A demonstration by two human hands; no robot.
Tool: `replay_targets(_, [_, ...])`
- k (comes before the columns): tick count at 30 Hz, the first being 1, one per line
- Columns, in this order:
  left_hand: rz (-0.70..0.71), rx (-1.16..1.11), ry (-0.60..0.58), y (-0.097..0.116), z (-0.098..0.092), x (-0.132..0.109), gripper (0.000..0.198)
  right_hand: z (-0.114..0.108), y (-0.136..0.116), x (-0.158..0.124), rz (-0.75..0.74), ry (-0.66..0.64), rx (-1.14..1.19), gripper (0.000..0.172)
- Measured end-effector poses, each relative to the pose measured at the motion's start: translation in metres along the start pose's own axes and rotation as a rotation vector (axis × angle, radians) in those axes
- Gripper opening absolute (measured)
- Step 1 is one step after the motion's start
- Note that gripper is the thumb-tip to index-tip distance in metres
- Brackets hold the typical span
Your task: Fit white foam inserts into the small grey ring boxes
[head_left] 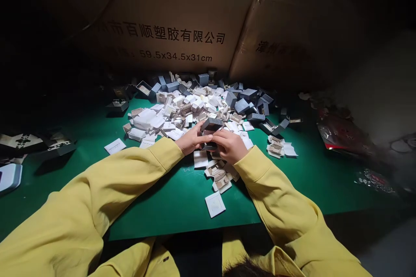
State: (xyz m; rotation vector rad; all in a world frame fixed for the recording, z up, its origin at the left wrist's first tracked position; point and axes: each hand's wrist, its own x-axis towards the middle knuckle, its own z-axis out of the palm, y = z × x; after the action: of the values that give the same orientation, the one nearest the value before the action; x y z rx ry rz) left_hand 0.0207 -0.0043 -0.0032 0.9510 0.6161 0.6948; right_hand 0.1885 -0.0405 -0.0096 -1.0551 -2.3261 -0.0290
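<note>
Both my hands meet over the front of a heap on a green table, around a small dark gift box [212, 124]. My left hand [194, 138] grips the box from the left, its thumb across the near side. My right hand [229, 143] holds it from the right, fingers bent against the near part. What lies inside the box is mostly hidden by my fingers. White folded card inserts [182, 108] are piled just beyond my hands. Below them lie beige card inserts [221, 176] and a flat white square card [215, 204].
Dark boxes [242, 105] lie at the heap's back and right. Large brown cartons [182, 8] wall off the table's far side. Open dark boxes [55, 145] and a white rounded object [10, 177] sit at left. Plastic bags [342, 131] lie at right on the green table [156, 218].
</note>
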Motion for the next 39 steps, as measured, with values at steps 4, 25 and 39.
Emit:
replay_targets(4, [-0.001,-0.013,0.019,0.001,0.001,0.001,0.058,-0.002,0.001,-0.001,-0.013,0.095,0.043,0.024])
replay_targets(25, [0.126,0.177,0.203,-0.009,-0.002,0.012,0.051,-0.004,-0.008,0.004,0.059,0.000,-0.157,0.035])
replay_targets(39, [0.008,-0.146,0.262,0.008,0.002,0.006,0.036,-0.010,0.001,0.005,0.316,-0.218,-0.224,0.031])
